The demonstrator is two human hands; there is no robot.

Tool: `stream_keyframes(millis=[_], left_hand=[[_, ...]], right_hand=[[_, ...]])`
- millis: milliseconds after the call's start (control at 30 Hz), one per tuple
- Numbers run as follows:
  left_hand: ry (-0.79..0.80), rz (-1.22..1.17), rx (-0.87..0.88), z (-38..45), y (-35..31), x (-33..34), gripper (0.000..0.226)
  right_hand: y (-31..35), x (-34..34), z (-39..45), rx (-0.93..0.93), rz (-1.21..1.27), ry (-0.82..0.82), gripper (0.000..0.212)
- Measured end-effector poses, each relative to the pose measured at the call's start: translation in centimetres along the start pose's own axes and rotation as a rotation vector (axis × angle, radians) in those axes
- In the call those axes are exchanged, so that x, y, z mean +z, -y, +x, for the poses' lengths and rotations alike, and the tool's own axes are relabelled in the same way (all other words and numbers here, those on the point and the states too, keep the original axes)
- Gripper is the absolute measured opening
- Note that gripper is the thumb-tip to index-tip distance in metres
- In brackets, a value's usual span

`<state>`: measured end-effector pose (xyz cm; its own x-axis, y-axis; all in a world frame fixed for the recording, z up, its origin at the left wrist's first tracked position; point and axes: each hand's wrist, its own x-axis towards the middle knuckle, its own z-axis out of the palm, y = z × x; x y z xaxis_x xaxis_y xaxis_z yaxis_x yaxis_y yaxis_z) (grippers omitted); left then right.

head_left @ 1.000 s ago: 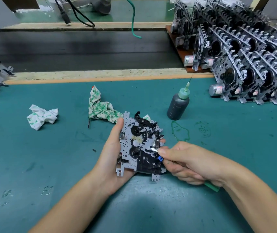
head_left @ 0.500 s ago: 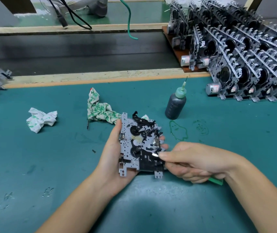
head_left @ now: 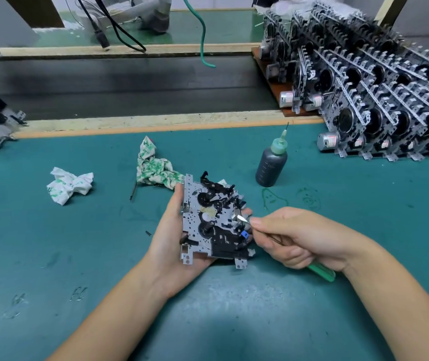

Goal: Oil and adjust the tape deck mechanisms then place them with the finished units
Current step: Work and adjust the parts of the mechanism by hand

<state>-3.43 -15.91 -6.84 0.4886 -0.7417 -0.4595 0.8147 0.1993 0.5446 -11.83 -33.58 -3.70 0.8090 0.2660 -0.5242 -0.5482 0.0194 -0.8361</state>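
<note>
At a green workbench (head_left: 338, 230), rows of finished units (head_left: 380, 100) stand stacked at far right, an oil bottle (head_left: 270, 162) between them and the worker. Left hand (head_left: 171, 238) cradles a tape deck mechanism (head_left: 208, 220) above the mat, fingers curled around its edges; right hand (head_left: 294, 235) pinches a green-handled tool (head_left: 321, 272), tip touching the works. Adjustment appears underway; next likely calls for a steady tip.

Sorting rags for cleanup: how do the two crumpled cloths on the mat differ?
The left cloth is mostly white with sparse green marks; the right cloth is heavily green-patterned. The left one lies low and alone; the right one has a corner sticking up, beside the mechanism. Both are crumpled.
</note>
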Motion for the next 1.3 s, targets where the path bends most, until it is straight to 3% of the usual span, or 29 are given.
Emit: stream_keyframes(millis=[667,900,1300], left_hand=[[-0.045,0.056,0.008,0.1,0.1,0.2,0.07],[-0.088,0.086,0.049,0.1,0.3,0.8,0.07],[-0.125,0.1,0.044,-0.2,0.0,1.2,0.07]], right_hand=[[-0.4,1.6,0.3,0.058,-0.192,-0.186,0.054],[-0.7,1.3,0.6,0.049,-0.285,-0.172,0.057],[-0.7,1.0,0.8,0.009,-0.234,-0.128,0.056]])
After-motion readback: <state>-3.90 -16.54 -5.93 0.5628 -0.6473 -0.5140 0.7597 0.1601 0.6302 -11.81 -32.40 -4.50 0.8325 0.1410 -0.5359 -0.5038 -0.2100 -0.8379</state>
